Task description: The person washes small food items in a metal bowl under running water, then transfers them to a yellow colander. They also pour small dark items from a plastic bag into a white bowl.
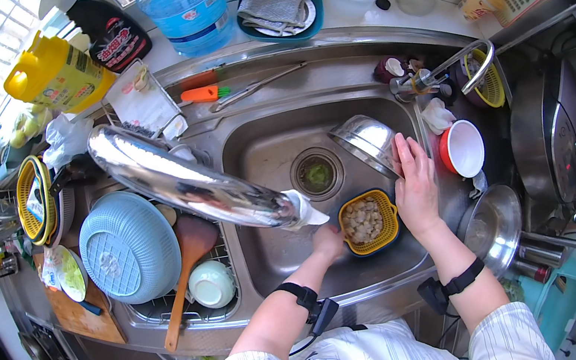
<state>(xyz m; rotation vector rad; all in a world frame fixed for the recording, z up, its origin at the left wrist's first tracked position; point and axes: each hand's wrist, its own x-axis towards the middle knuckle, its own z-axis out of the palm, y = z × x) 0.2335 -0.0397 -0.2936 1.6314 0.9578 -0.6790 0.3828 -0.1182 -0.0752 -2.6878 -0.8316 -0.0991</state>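
A yellow plastic basket, with a dark blue rim below it, stands in the stainless steel sink and holds pale, lumpy pieces of food. My left hand is at the basket's left side, its fingers partly hidden against the edge; its grip is not clear. My right hand lies against a tilted steel bowl at the sink's right, fingers stretched along its rim and thumb hidden. Left of the bowl is the drain, with something green in it. The large chrome faucet reaches over the sink, white material around its tip.
To the left are a blue colander, a wooden spatula, a pale green bowl and a cutting board. A red and white bowl and a steel basin stand right. Bottles and containers line the back ledge.
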